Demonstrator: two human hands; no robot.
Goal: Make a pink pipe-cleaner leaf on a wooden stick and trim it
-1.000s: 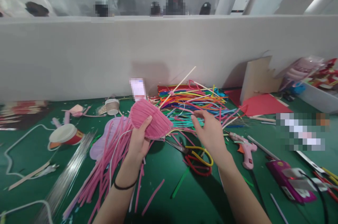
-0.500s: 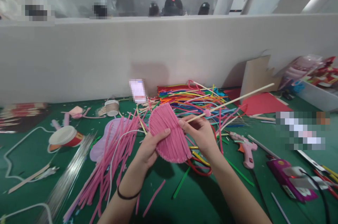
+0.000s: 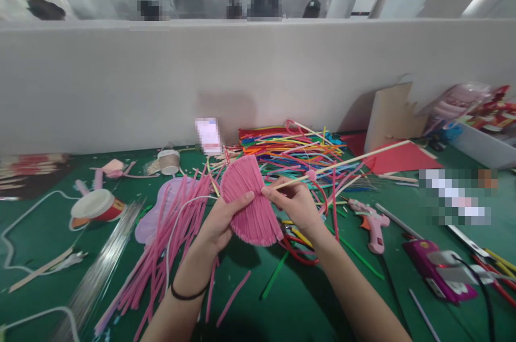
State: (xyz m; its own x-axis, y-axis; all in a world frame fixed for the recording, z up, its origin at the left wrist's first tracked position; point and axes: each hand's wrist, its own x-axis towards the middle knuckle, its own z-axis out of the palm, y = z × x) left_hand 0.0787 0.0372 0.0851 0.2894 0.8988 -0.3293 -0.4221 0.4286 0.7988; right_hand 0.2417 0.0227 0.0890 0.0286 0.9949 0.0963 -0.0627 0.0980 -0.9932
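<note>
1. The left hand (image 3: 221, 221) grips a pink half-round piece (image 3: 248, 218) of ribbed strips, thumb across its front; the piece is held up over the middle of the green surface (image 3: 242, 315), its straight side facing right.
2. The right hand (image 3: 294, 205) pinches a pale stick (image 3: 363, 158) near one end, its fingertips at that straight side; whether stick and piece touch is hidden. A small pink ball (image 3: 311, 175) sits on the stick, which slants toward the surface's far edge.
3. Partly hidden by the right hand and forearm lie scissors with red and yellow handles (image 3: 300, 258).
4. Left of the left hand, a bundle of pink strips (image 3: 161, 261) overlaps a lilac shape (image 3: 155, 218).
5. Right of the right forearm lies a pink glue gun (image 3: 377, 229).
6. Along the far edge, multicoloured strips (image 3: 282, 143) are heaped.
</note>
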